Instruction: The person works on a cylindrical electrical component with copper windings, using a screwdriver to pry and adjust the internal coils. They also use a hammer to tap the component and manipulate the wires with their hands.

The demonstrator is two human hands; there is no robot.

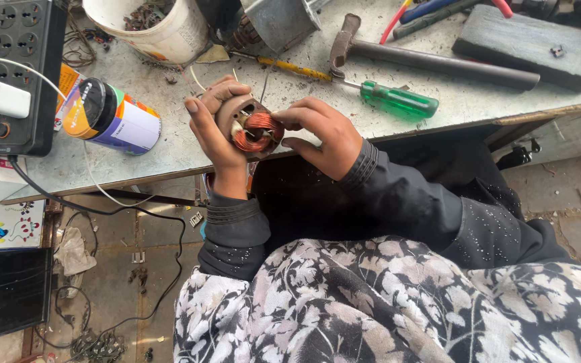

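Two hands on one motor stator point(250, 128), held over the worktop point(169, 144) edge: my left hand point(213, 131) wraps its casing, my right hand point(324, 134) pinches the copper winding. Labelled can point(112, 115) far left, green screwdriver point(398, 101) and hammer point(425, 59) right.

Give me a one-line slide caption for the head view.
Both hands, left hand and right hand, hold a copper-wound motor stator over a cluttered workbench.
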